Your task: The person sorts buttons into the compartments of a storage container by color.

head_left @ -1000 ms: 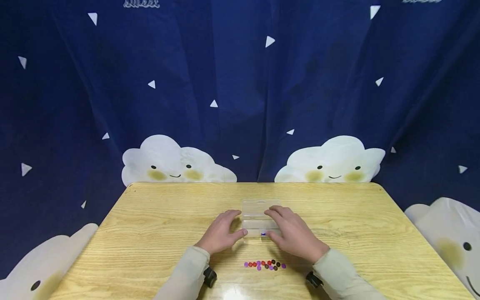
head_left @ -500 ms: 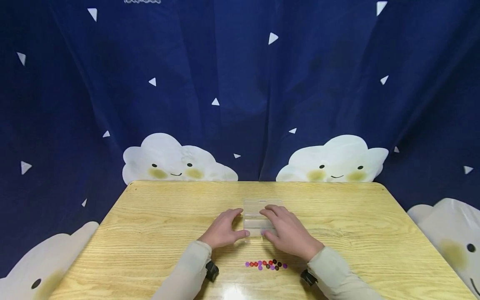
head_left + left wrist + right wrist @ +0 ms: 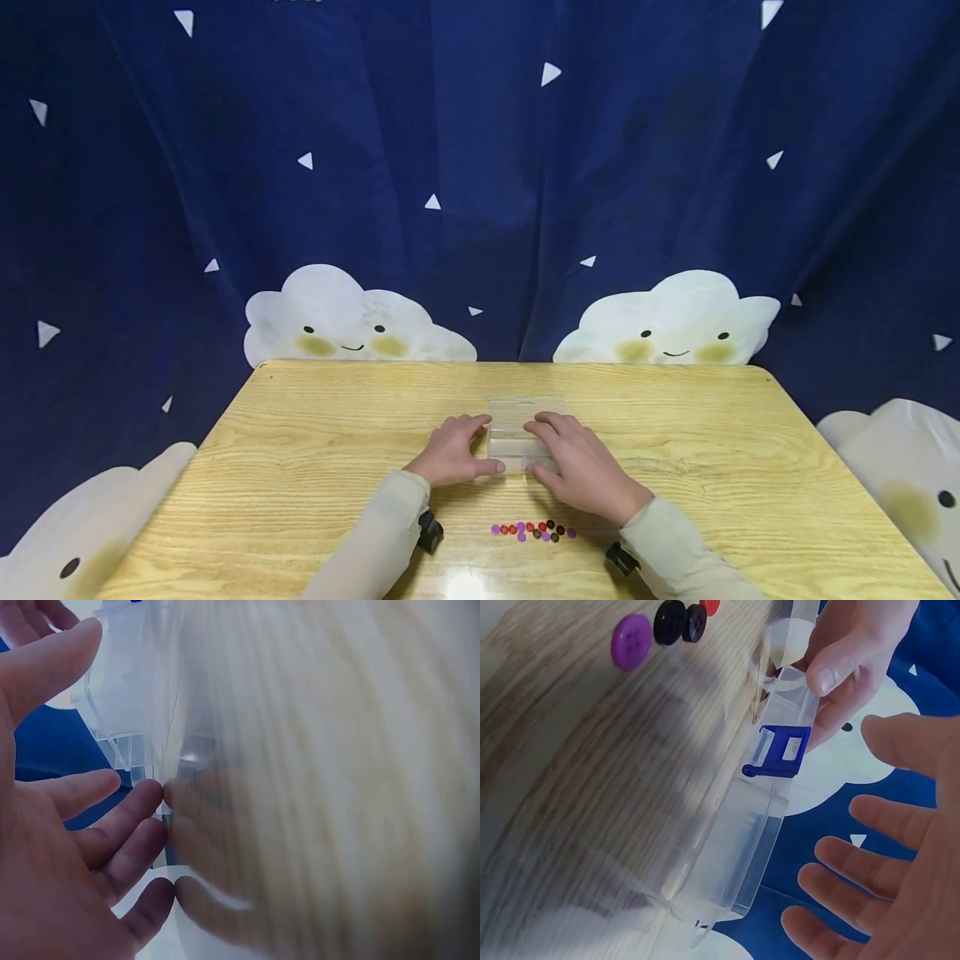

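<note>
A clear plastic box lies on the table with its lid folded back. Its blue latch shows at the front in the right wrist view. At the box's left end is my left hand, thumb at the front corner and fingertips down by the tabletop beside the end wall. My right hand hovers over the right part of the box, fingers spread and holding nothing; it hides that end from the head view. Several small round buttons, among them a purple button and a black button, lie in front of the box.
The wooden table reaches back to a dark blue curtain printed with white clouds and triangles. Black wrist cameras sit at both sleeve cuffs, the right sleeve beside the loose buttons.
My left hand has moved slightly right, closer against the box's end. The right hand has shifted a little left over the blue latch, which no longer shows in the head view. The buttons stay put.
</note>
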